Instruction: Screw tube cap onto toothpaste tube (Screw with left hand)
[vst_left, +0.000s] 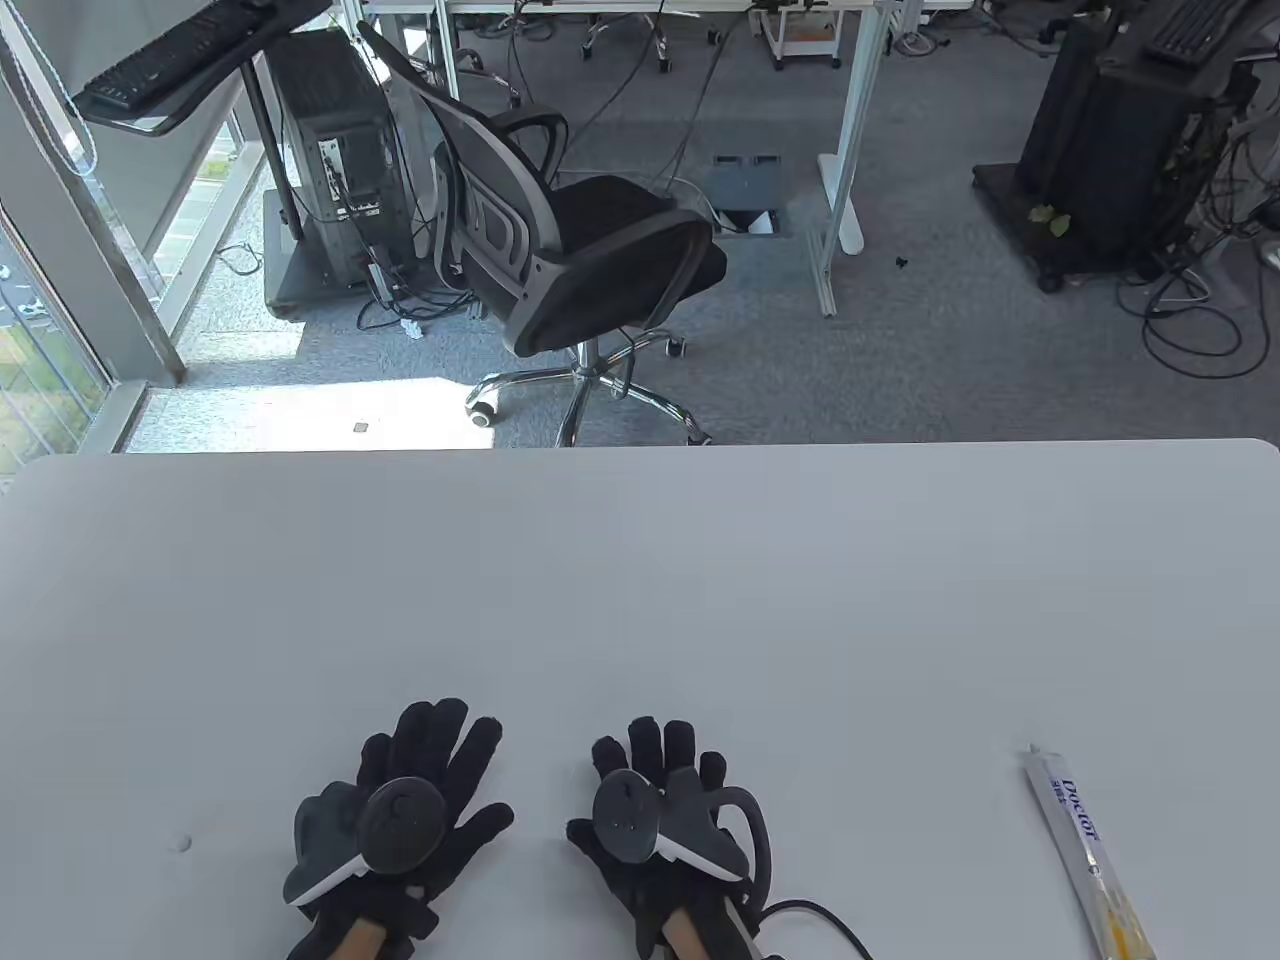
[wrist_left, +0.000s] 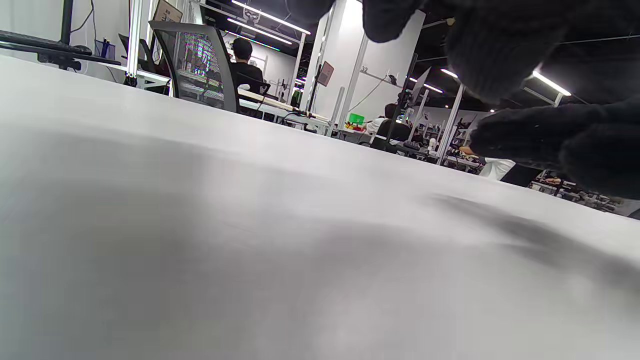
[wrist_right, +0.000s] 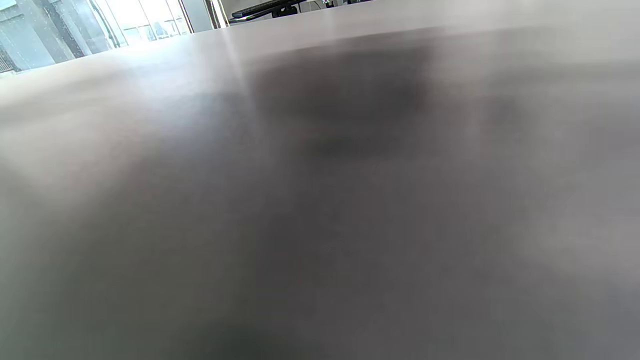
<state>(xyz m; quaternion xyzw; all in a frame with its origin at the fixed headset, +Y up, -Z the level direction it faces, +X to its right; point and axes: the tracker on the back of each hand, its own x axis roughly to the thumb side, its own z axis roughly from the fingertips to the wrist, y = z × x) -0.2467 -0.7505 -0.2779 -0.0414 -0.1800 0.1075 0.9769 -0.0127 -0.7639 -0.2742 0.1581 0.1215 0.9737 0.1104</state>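
A white toothpaste tube (vst_left: 1085, 850) lies flat on the white table (vst_left: 640, 580) at the near right, its bare nozzle pointing away from me. A small pale round thing (vst_left: 180, 842), possibly the cap, lies at the near left. My left hand (vst_left: 430, 770) rests palm down on the table with its fingers spread, holding nothing. My right hand (vst_left: 655, 770) rests palm down beside it, also empty and well left of the tube. The left wrist view shows the gloved fingers (wrist_left: 500, 60) just above the tabletop. The right wrist view shows only blurred tabletop (wrist_right: 320, 200).
Beyond the table's far edge stands a black office chair (vst_left: 590, 250) on the grey carpet. A cable (vst_left: 820, 915) runs from my right wrist along the near edge.
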